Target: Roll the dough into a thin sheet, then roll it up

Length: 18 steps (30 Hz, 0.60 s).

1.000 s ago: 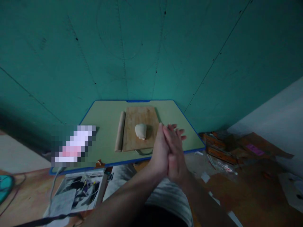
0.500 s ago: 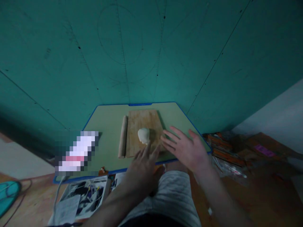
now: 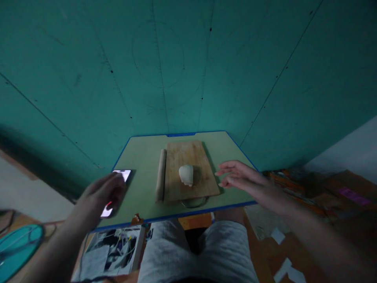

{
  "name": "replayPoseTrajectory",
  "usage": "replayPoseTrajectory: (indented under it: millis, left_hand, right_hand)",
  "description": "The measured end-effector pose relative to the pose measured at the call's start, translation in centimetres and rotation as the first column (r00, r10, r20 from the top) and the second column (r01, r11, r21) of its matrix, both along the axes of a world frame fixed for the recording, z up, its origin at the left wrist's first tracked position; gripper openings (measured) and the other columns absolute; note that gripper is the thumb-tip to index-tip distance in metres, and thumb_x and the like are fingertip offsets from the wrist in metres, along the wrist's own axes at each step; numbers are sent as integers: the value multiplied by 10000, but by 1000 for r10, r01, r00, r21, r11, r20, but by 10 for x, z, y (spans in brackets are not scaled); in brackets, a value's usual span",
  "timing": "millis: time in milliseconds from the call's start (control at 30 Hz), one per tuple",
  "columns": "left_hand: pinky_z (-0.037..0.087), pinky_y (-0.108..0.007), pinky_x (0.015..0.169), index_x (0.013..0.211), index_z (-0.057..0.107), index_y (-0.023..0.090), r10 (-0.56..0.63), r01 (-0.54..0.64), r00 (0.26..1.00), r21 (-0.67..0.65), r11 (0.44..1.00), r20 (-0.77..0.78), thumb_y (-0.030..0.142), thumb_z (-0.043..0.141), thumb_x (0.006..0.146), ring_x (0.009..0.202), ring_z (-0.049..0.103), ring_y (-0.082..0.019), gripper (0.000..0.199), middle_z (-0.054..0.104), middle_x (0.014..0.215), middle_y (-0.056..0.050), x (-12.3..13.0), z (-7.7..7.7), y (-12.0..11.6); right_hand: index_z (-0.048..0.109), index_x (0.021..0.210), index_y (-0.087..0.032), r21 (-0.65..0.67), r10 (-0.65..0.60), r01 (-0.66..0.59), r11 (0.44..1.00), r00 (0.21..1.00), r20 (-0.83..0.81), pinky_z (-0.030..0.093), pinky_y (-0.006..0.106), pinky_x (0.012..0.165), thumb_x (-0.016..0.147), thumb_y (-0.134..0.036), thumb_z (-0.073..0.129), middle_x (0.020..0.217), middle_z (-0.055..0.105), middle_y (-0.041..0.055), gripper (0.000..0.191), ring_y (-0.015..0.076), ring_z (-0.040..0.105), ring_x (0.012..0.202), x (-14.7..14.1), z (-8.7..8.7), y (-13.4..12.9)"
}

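My left hand [image 3: 103, 194] hovers over or touches a phone [image 3: 125, 173] with a lit screen, lying at the table's left side. Its fingers are bent and blurred, partly hidden, and cover the middle of the screen. Beyond the right edge of a wooden cutting board [image 3: 179, 153] is my right hand [image 3: 240, 175], open, with its fingers apart and nothing in them. On the board sits a white lump that looks like dough [image 3: 186, 174], touched by neither hand. A wooden rolling pin [image 3: 160, 175] lies along the board's left edge.
The small pale table [image 3: 144, 157] has a blue rim and stands against a green wall [image 3: 182, 90]. Under its front left is a white box [image 3: 134, 251] with cables. A turquoise round object [image 3: 20, 247] is at far left, cardboard [image 3: 347, 192] at right.
My left hand has moved left from near the dough to the phone. My right hand has drawn slightly right, off the board's edge. The dough stays on the board.
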<state>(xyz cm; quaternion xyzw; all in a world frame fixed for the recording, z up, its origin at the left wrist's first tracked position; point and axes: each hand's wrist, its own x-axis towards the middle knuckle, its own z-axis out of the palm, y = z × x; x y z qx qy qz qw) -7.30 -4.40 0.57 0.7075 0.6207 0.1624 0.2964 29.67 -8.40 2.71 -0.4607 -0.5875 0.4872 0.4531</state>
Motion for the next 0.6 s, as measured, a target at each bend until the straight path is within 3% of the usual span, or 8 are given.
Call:
replayPoseTrajectory:
  millis: [33,100,200,300,400,600]
  left_hand:
    - [499,-290,583,880,639,161,34,-33,997,18,999,-72,544,236,1044,639,632,-181,580,650,731,-19,0,2,6]
    - [468,-309,598,794,625,184,66,-40,950,89,995,-304,513,233,1013,654,662,-223,556,668,689,-66,11,-1,18]
    - [472,-334,671,836,681,187,-6,42,836,53,998,-549,516,258,991,803,725,-288,559,740,812,-137,38,-14,29]
    - [486,-336,693,894,710,172,-37,64,805,25,998,-592,500,210,1012,853,741,-299,609,759,867,-162,56,-27,33]
    - [498,-351,683,897,716,149,-29,59,803,30,998,-595,457,220,1016,862,747,-321,596,759,876,-183,60,-33,37]
    - [499,-377,687,1020,704,120,-37,87,795,54,995,-605,409,240,1018,901,745,-348,547,759,913,-211,61,-39,48]
  right_hand:
    - [700,1096,-264,46,10,-13,999,998,61,575,346,747,862,-414,706,1083,747,52,277,194,714,849,-2,4,2]
    - [695,1110,-274,90,-4,-10,996,986,164,575,354,776,883,-429,684,1064,747,45,275,210,715,905,-4,2,8]
    - [659,1158,-267,122,-77,39,992,943,324,560,403,873,924,-488,615,1066,737,63,325,244,704,1011,-4,-24,25]
    - [637,1198,-242,192,-157,71,979,859,488,500,448,1012,966,-522,513,1206,700,111,384,270,650,1172,-2,-63,48]
    - [635,1230,-260,296,-266,107,949,775,573,486,466,1042,993,-515,438,1271,681,123,399,286,620,1230,-5,-97,70]
    - [577,1342,-202,442,-432,168,881,666,608,467,538,1053,1005,-464,429,1267,668,172,452,328,610,1210,-35,-130,84]
